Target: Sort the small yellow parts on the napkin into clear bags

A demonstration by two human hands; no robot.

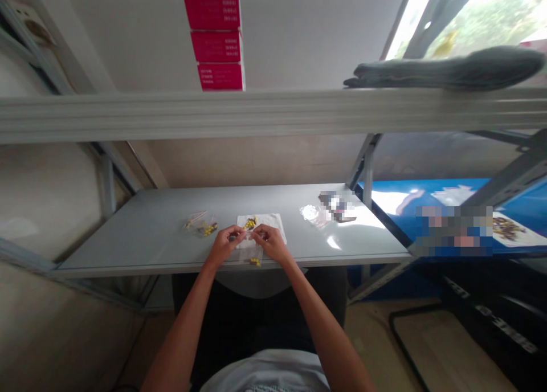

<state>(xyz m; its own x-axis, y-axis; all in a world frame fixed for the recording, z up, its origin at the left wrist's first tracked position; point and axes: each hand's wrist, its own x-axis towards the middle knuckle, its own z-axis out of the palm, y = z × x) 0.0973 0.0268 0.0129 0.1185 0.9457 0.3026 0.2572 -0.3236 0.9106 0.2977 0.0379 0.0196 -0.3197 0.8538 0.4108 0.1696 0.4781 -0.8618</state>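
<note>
My left hand and my right hand meet above a white sheet of paper lying on the grey table. Their fingertips curl in close together, and whatever they pinch is too small to make out. Small yellow-and-dark parts lie on the paper just beyond my fingers. More of them sit in a clear plastic bag to the left of my left hand. Another few yellow parts lie near the table's front edge, below my hands.
A crumpled clear wrapper and a blurred-out object lie to the right on the table. Grey steel shelf uprights and a shelf beam stand above. Red boxes and a grey cloth are up high. A blue board stands at right.
</note>
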